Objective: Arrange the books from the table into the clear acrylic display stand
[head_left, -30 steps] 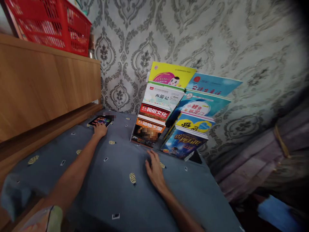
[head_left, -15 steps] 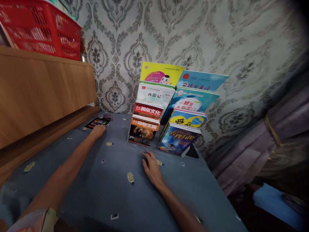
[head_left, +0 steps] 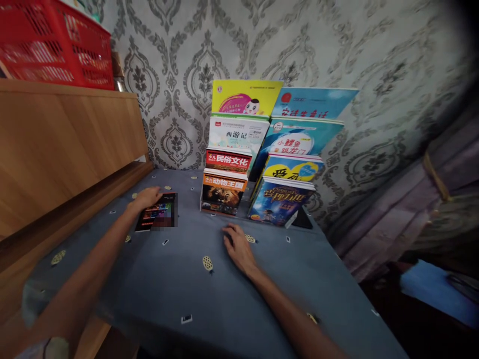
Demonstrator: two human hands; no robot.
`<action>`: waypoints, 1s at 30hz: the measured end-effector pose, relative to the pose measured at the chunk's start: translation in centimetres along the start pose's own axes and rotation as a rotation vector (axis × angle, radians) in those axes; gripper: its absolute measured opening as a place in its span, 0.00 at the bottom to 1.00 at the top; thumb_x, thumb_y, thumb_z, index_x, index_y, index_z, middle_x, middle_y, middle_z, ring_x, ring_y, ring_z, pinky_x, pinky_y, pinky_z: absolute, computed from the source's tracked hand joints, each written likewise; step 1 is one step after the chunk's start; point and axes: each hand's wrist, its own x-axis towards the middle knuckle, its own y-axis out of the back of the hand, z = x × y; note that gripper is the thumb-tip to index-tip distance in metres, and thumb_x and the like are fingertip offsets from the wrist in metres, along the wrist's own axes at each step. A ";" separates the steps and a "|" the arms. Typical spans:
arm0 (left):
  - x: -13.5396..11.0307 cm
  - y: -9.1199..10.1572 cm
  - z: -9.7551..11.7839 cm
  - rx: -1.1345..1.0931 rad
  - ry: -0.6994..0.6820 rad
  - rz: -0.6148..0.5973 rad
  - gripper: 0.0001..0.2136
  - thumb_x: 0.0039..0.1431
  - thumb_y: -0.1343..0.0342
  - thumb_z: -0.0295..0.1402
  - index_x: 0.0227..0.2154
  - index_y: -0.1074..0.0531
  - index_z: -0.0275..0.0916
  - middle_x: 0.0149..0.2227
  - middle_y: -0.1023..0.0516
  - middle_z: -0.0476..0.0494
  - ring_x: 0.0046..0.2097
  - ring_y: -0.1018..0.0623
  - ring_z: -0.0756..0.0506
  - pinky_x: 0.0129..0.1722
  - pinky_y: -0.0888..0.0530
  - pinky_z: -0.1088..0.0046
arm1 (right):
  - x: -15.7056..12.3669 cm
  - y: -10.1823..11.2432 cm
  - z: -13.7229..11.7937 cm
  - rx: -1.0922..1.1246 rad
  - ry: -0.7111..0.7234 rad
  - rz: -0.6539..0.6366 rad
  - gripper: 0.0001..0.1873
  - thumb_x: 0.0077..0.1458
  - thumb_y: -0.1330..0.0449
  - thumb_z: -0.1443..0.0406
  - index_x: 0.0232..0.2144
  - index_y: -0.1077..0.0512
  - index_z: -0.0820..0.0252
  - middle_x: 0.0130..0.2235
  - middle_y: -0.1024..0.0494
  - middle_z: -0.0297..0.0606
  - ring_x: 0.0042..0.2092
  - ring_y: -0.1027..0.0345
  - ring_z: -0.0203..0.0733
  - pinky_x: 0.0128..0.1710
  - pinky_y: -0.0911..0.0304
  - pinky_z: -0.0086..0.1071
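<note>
A dark book (head_left: 161, 213) with colourful pictures on its cover lies flat on the left part of the table. My left hand (head_left: 149, 196) is at its far left edge, fingers closed over that edge; the fingertips are partly hidden. On the cloth in front of the standing books rests my right hand (head_left: 238, 247), holding nothing, its fingers loosely bent and the thumb apart. Just beyond it stand two stepped columns of books, with an orange animal book (head_left: 223, 193) at the front left and a blue storybook (head_left: 279, 202) at the front right.
A blue patterned cloth (head_left: 149, 284) covers the table. Along the left runs a wooden cabinet (head_left: 71, 134) with a red basket (head_left: 56, 45) on top. Patterned wallpaper is behind the books, and a curtain (head_left: 404, 199) hangs at the right.
The flat book has come nearer and slightly right, and is turned. My left hand has shifted from its right side to its far left edge. My right hand stays on the cloth.
</note>
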 end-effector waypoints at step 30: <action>-12.9 -9.7 12.6 -0.131 -0.367 0.190 0.25 0.69 0.59 0.42 0.64 0.40 0.36 0.68 0.42 0.32 0.70 0.44 0.36 0.65 0.39 0.50 | -0.2 1.5 -3.7 -0.041 0.214 -0.223 0.19 0.66 0.50 0.63 0.55 0.29 0.56 0.61 0.29 0.45 0.64 0.40 0.48 0.61 0.43 0.51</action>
